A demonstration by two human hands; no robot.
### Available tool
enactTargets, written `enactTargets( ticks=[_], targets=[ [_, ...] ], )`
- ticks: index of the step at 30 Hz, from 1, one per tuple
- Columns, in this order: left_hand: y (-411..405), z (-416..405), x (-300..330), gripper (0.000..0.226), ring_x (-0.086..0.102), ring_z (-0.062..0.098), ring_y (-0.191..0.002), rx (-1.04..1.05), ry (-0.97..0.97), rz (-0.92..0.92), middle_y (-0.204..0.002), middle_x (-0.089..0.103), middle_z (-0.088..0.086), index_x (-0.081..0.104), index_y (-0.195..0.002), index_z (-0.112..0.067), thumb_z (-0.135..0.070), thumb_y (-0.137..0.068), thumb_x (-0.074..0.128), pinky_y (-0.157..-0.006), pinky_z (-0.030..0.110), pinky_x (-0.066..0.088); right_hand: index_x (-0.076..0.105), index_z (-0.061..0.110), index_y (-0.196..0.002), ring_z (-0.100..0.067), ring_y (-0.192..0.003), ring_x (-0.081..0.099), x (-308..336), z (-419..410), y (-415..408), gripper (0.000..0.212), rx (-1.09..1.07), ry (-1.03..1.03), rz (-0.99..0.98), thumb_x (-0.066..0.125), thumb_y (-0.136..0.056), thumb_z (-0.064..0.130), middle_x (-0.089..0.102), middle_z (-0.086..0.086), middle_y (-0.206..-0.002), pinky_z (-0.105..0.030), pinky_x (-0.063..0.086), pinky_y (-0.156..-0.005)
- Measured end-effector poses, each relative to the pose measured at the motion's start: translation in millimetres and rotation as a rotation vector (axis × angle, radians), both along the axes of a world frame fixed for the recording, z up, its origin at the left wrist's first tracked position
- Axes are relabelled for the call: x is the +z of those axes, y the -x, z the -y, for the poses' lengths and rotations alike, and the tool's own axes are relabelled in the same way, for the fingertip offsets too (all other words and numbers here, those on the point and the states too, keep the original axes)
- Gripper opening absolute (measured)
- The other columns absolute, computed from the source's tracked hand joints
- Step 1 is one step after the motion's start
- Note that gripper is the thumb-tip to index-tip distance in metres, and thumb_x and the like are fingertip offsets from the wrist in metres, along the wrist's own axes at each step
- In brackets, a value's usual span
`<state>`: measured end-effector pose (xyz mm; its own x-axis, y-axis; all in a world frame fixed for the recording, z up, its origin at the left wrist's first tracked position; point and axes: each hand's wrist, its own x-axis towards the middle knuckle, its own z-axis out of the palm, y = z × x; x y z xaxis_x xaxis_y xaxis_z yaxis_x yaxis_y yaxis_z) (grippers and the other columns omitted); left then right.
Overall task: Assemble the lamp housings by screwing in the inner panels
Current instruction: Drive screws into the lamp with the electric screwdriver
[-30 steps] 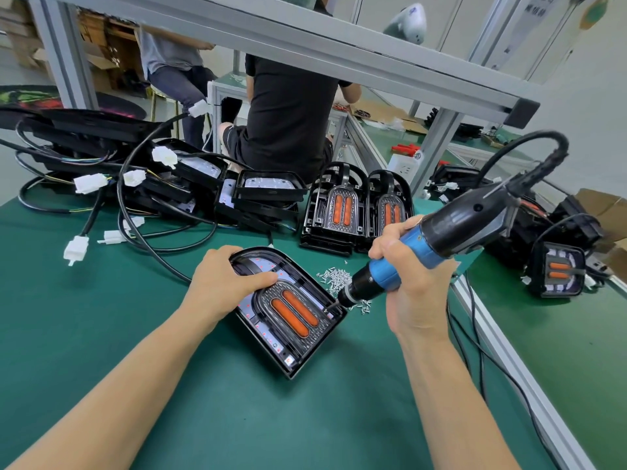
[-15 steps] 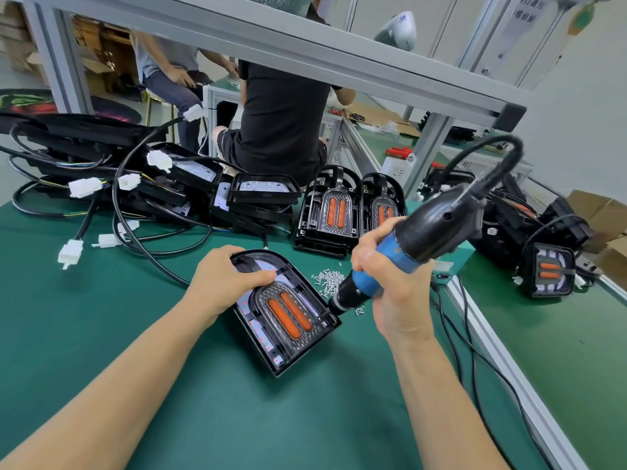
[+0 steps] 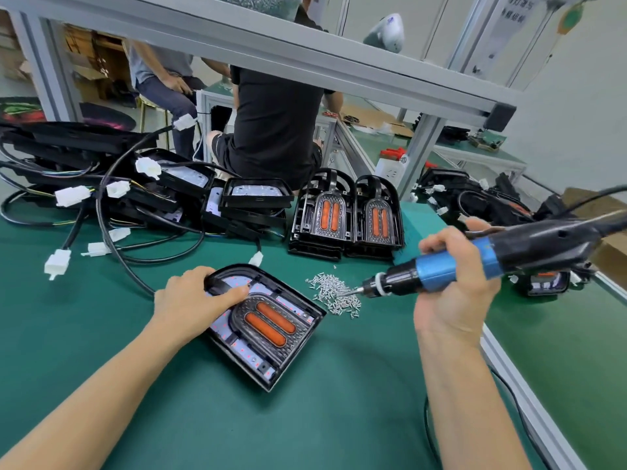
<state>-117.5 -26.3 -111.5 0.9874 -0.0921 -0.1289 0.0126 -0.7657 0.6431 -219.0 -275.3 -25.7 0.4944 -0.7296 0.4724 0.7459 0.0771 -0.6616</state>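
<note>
A black lamp housing point(image 3: 271, 364) lies flat on the green mat, with an inner panel point(image 3: 268, 322) bearing two orange strips set inside it. My left hand point(image 3: 190, 300) rests on the housing's rounded far end, fingers laid over the rim. My right hand point(image 3: 454, 290) grips a blue and black electric screwdriver point(image 3: 475, 262). Its bit tip touches a small pile of silver screws point(image 3: 334, 291) just right of the housing.
Two assembled housings point(image 3: 346, 215) stand upright behind the screws. Black housings with cables and white connectors point(image 3: 101, 198) pile up at the left. More lamps point(image 3: 546, 283) sit right of the aluminium rail point(image 3: 529, 405). A frame post point(image 3: 420, 154) rises behind; people sit beyond it.
The screwdriver has swung away from the housing's right corner and its tip now sits in the screw pile. My left hand stays on the housing.
</note>
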Motion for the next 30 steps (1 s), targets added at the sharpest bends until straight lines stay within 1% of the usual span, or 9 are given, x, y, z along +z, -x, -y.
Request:
enactTargets(
  ticks=[3, 5, 7, 10, 12, 16, 25, 28, 30],
  targets=[
    [-8, -1, 14, 0.082, 0.044, 0.027, -0.124, -0.019, -0.181, 0.016, -0.13, 0.055, 0.002, 0.054, -0.128, -0.026, -0.079, -0.066, 0.057, -0.102, 0.043, 0.032, 0.053, 0.018, -0.097, -0.011, -0.057, 0.055, 1, 15, 4, 0.025, -0.041, -0.056, -0.006, 0.058, -0.081, -0.001, 0.056, 0.007, -0.061, -0.025, 0.048, -0.065],
    [-15, 12, 26, 0.069, 0.047, 0.027, -0.122, -0.039, -0.143, 0.173, -0.127, 0.055, 0.003, 0.057, -0.126, -0.025, -0.07, -0.074, 0.057, -0.1, 0.041, 0.036, 0.053, 0.018, -0.096, -0.01, -0.056, 0.054, -1, 20, 3, 0.024, -0.06, -0.073, -0.015, 0.058, -0.082, 0.0, 0.054, 0.006, -0.062, -0.025, 0.048, -0.065],
    [-23, 38, 38, 0.05, 0.055, 0.024, -0.112, -0.177, -0.015, 0.28, -0.115, 0.06, 0.003, 0.065, -0.116, -0.024, -0.053, -0.076, 0.061, -0.095, 0.037, 0.043, 0.053, 0.018, -0.095, -0.011, -0.056, 0.054, -2, 21, 0, 0.023, -0.069, -0.074, -0.027, 0.06, -0.08, 0.002, 0.054, 0.005, -0.061, -0.025, 0.048, -0.065],
    [-36, 90, 47, 0.022, 0.062, 0.017, -0.1, -0.394, -0.008, 0.212, -0.106, 0.069, -0.001, 0.072, -0.104, -0.021, -0.022, -0.083, 0.067, -0.092, 0.031, 0.047, 0.052, 0.018, -0.095, -0.012, -0.057, 0.054, -4, 16, -4, 0.023, -0.066, -0.056, -0.065, 0.062, -0.078, 0.007, 0.055, 0.007, -0.057, -0.025, 0.047, -0.064],
    [-45, 117, 42, 0.02, 0.062, 0.016, -0.094, -0.472, -0.102, 0.163, -0.105, 0.071, -0.001, 0.074, -0.101, -0.019, -0.013, -0.085, 0.064, -0.088, 0.029, 0.049, 0.052, 0.018, -0.095, -0.012, -0.056, 0.053, -5, 13, -7, 0.023, -0.057, -0.051, -0.072, 0.062, -0.077, 0.007, 0.055, 0.008, -0.058, -0.026, 0.047, -0.064],
    [-62, 140, 22, 0.019, 0.066, 0.028, -0.094, -0.466, -0.28, 0.083, -0.104, 0.071, 0.008, 0.073, -0.1, -0.012, -0.007, -0.087, 0.06, -0.088, 0.039, 0.054, 0.053, 0.018, -0.095, -0.014, -0.058, 0.053, -7, 11, -12, 0.025, -0.063, -0.052, -0.098, 0.064, -0.075, 0.009, 0.056, 0.007, -0.059, -0.027, 0.046, -0.066],
    [-65, 151, 14, 0.013, 0.057, 0.027, -0.077, -0.459, -0.469, 0.163, -0.086, 0.063, 0.003, 0.066, -0.088, -0.012, -0.002, -0.082, 0.061, -0.066, 0.033, 0.045, 0.053, 0.017, -0.096, -0.015, -0.059, 0.053, -12, 12, -13, 0.027, -0.059, -0.063, -0.126, 0.065, -0.073, 0.009, 0.055, 0.006, -0.059, -0.027, 0.045, -0.064],
    [-63, 153, 13, 0.023, 0.051, 0.027, -0.072, -0.465, -0.544, 0.223, -0.07, 0.049, 0.0, 0.047, -0.068, -0.013, -0.001, -0.086, 0.05, -0.063, 0.032, 0.04, 0.052, 0.016, -0.097, -0.015, -0.06, 0.053, -13, 11, -12, 0.027, -0.055, -0.056, -0.127, 0.064, -0.074, 0.008, 0.055, 0.008, -0.057, -0.03, 0.044, -0.067],
    [-59, 156, 12, 0.019, 0.05, 0.027, -0.074, -0.497, -0.613, 0.273, -0.078, 0.051, 0.002, 0.043, -0.072, -0.009, 0.001, -0.087, 0.048, -0.064, 0.033, 0.038, 0.052, 0.016, -0.096, -0.015, -0.059, 0.053, -13, 11, -12, 0.027, -0.056, -0.059, -0.132, 0.065, -0.074, 0.009, 0.055, 0.008, -0.057, -0.03, 0.044, -0.066]
  ],
)
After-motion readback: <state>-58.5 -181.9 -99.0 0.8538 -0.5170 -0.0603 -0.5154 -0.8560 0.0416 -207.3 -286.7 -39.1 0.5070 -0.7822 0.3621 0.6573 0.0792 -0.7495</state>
